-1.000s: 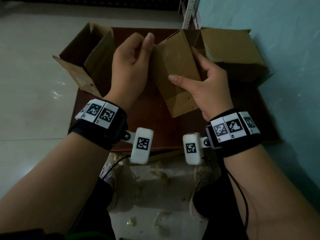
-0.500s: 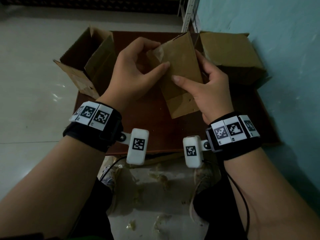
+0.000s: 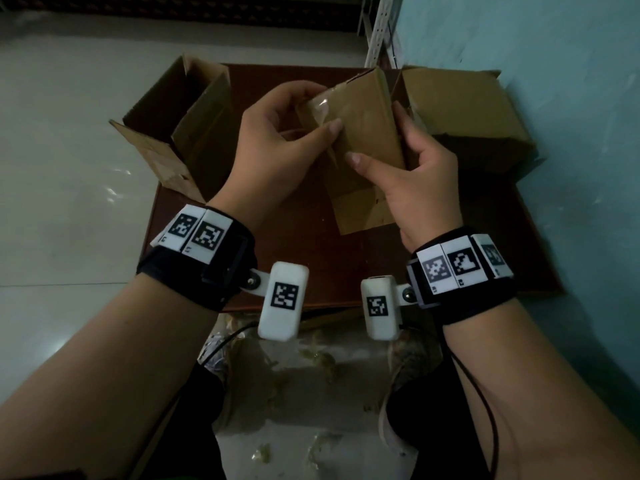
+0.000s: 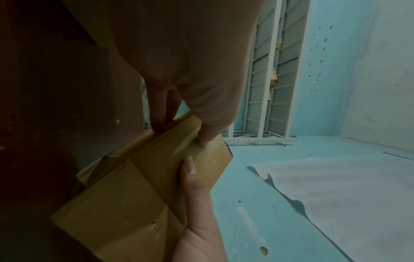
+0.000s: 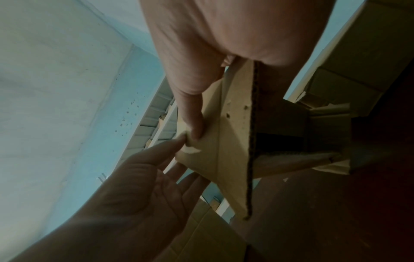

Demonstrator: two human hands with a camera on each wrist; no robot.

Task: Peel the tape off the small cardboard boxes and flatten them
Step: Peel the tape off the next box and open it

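Over the brown board (image 3: 294, 258), 3 cardboard boxes (image 3: 367, 133), seemingly 1 in both hands' grip (image 3: 277, 150).

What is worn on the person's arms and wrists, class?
Both forearms are bare, no sleeves. Each wrist carries a black band topped with white square-patterned black marker tiles. A white rounded camera pod hangs off each band; thin black cables trail below.

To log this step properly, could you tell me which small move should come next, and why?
Probably pull the lifted tape further off with the left hand, while the right hand steadies the small box: one tape corner is already raised and pinched, the rest looks stuck.
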